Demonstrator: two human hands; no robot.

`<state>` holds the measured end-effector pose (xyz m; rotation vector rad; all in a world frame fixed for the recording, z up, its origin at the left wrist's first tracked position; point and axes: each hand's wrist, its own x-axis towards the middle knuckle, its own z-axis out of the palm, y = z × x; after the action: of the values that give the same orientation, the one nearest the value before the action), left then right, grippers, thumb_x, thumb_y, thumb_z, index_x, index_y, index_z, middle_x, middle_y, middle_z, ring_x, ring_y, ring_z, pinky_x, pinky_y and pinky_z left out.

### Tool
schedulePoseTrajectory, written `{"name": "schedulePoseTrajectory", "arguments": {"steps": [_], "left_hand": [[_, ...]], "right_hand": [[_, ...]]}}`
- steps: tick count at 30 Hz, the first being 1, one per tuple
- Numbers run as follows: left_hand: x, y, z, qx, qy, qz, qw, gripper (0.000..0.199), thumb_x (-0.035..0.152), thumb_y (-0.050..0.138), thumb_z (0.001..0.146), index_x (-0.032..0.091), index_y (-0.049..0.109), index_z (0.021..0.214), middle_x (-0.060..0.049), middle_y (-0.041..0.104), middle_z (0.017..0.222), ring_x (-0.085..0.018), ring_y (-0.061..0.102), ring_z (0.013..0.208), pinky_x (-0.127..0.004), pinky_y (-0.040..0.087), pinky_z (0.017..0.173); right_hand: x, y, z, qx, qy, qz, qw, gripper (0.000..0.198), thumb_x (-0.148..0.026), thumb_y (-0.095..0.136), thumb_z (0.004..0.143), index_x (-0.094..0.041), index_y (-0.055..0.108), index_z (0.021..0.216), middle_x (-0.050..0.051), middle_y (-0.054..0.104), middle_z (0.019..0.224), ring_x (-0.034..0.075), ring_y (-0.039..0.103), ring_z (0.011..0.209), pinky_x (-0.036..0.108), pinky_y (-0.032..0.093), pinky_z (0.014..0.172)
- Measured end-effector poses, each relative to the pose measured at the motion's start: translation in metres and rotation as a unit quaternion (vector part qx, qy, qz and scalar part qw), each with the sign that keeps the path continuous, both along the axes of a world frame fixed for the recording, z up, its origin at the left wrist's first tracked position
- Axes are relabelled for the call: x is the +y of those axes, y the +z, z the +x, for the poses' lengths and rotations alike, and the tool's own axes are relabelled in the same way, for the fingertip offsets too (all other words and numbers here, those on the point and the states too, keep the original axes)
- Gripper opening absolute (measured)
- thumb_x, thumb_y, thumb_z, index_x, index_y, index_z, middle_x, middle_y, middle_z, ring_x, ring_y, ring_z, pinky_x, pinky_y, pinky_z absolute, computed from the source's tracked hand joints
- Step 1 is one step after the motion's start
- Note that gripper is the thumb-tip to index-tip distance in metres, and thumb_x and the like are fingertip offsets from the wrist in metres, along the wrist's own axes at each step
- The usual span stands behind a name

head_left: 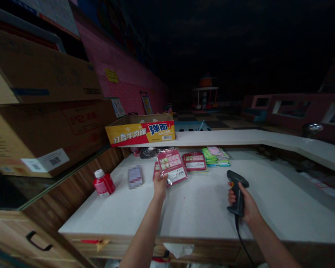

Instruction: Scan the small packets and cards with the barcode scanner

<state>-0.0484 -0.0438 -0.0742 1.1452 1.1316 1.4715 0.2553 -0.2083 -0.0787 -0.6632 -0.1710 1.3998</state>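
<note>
One scanner (239,199) in right hand (249,205)

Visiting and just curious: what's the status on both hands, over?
Left hand gripping red packet. Right hand holding scanner. Red bottle off left, not in the way.

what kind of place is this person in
Likely a checkout counter, perhaps at a play venue: the right hand grips a barcode scanner, the left hand holds a plastic-wrapped packet, and a carousel-like structure stands beyond.
</note>
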Motion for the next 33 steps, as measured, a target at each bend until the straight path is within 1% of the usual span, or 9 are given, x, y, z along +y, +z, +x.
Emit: {"name": "schedulePoseTrajectory", "arguments": {"steps": [3,6,9,12,16,20,23,27,33], "left_hand": [[-0.002,-0.009,0.017,-0.04,-0.039,0.04,0.998,0.055,0.053,0.069,0.066,0.016,0.063,0.106,-0.009,0.073,0.102,-0.023,0.07,0.094,-0.036,0.056,0.084],[-0.001,-0.014,0.026,-0.11,-0.078,0.064,0.989,0.054,0.051,0.076,0.064,0.015,0.064,0.102,-0.01,0.074,0.101,-0.024,0.071,0.093,-0.037,0.055,0.086],[-0.001,-0.016,0.028,-0.153,-0.107,0.073,0.98,0.052,0.047,0.081,0.063,0.014,0.065,0.1,-0.01,0.075,0.096,-0.025,0.071,0.09,-0.039,0.055,0.086],[-0.002,-0.017,0.027,-0.168,-0.117,0.078,0.976,0.05,0.043,0.082,0.064,0.015,0.065,0.101,-0.01,0.076,0.096,-0.025,0.072,0.089,-0.04,0.054,0.087],[-0.003,-0.018,0.028,-0.174,-0.129,0.083,0.973,0.048,0.042,0.081,0.066,0.015,0.065,0.101,-0.01,0.076,0.098,-0.026,0.071,0.092,-0.041,0.053,0.089],[-0.003,-0.019,0.029,-0.171,-0.141,0.078,0.972,0.048,0.044,0.08,0.067,0.015,0.065,0.102,-0.01,0.075,0.102,-0.026,0.071,0.095,-0.041,0.052,0.091],[-0.003,-0.02,0.03,-0.167,-0.136,0.076,0.974,0.049,0.044,0.081,0.066,0.015,0.065,0.103,-0.01,0.075,0.102,-0.025,0.071,0.093,-0.041,0.052,0.091],[-0.002,-0.02,0.03,-0.158,-0.119,0.075,0.977,0.05,0.046,0.082,0.063,0.016,0.066,0.1,-0.008,0.076,0.096,-0.021,0.071,0.086,-0.037,0.054,0.086],[-0.002,-0.019,0.031,-0.155,-0.112,0.074,0.979,0.049,0.046,0.083,0.061,0.016,0.067,0.096,-0.006,0.076,0.092,-0.019,0.07,0.081,-0.034,0.054,0.082]], "right_hand": [[-0.004,0.013,-0.016,-0.108,-0.004,-0.027,0.994,0.035,-0.039,0.075,0.077,-0.018,0.061,0.1,-0.003,0.057,0.058,0.009,0.049,0.043,0.018,0.042,0.038],[-0.01,0.026,-0.039,-0.236,-0.023,-0.039,0.971,0.043,-0.045,0.081,0.069,-0.02,0.062,0.098,-0.004,0.06,0.057,0.011,0.053,0.045,0.02,0.043,0.039],[-0.019,0.036,-0.066,-0.309,-0.014,-0.019,0.951,0.047,-0.049,0.082,0.065,-0.021,0.061,0.097,-0.004,0.062,0.059,0.012,0.056,0.047,0.023,0.047,0.043],[-0.025,0.039,-0.089,-0.341,0.019,-0.018,0.94,0.051,-0.051,0.084,0.059,-0.021,0.06,0.092,-0.005,0.06,0.057,0.013,0.057,0.045,0.025,0.047,0.043],[-0.029,0.037,-0.11,-0.379,0.04,-0.023,0.924,0.049,-0.057,0.078,0.064,-0.02,0.058,0.089,-0.006,0.057,0.057,0.01,0.05,0.041,0.022,0.04,0.037],[-0.027,0.034,-0.122,-0.437,0.038,-0.049,0.897,0.047,-0.06,0.074,0.065,-0.021,0.054,0.082,-0.009,0.05,0.046,0.008,0.041,0.032,0.021,0.032,0.031],[-0.024,0.034,-0.124,-0.472,0.034,-0.061,0.879,0.047,-0.059,0.074,0.063,-0.02,0.053,0.078,-0.008,0.05,0.044,0.009,0.04,0.03,0.021,0.031,0.03],[-0.024,0.038,-0.123,-0.472,0.027,-0.074,0.878,0.048,-0.061,0.072,0.063,-0.02,0.053,0.078,-0.004,0.058,0.051,0.01,0.045,0.033,0.022,0.033,0.029],[-0.025,0.038,-0.12,-0.47,0.026,-0.093,0.878,0.048,-0.064,0.071,0.065,-0.021,0.05,0.07,-0.005,0.053,0.045,0.009,0.043,0.032,0.021,0.034,0.03]]}}
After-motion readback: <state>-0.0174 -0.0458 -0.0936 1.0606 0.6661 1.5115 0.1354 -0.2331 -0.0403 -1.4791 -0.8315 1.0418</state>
